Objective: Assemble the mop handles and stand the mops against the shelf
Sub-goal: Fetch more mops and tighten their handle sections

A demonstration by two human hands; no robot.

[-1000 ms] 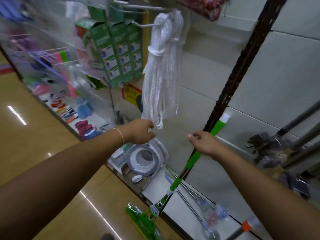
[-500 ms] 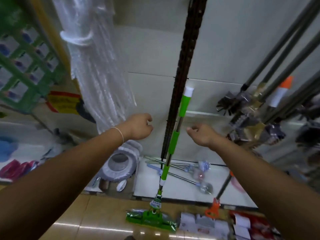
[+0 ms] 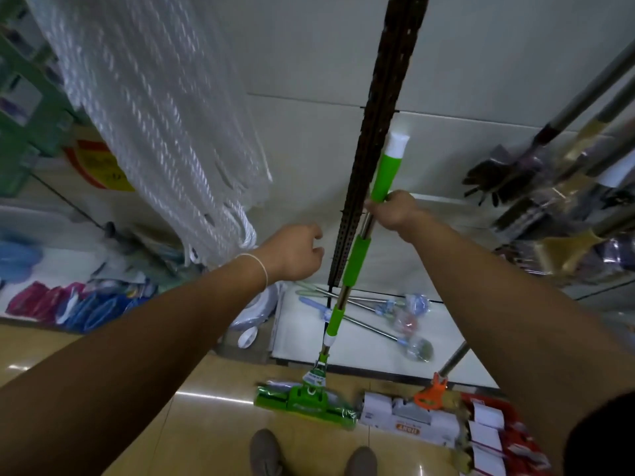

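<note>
One right hand (image 3: 391,211) grips the green mop (image 3: 357,259) handle.

A green-and-steel mop with a white-capped handle (image 3: 357,259) is stood upright on the floor (image 3: 213,424), leaned against the dark slotted shelf upright (image 3: 374,139).

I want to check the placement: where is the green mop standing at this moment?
In the head view the green mop stands centre-right, its handle against the dark shelf upright, its head on the floor beside a white box; the right hand grips its handle.
</note>
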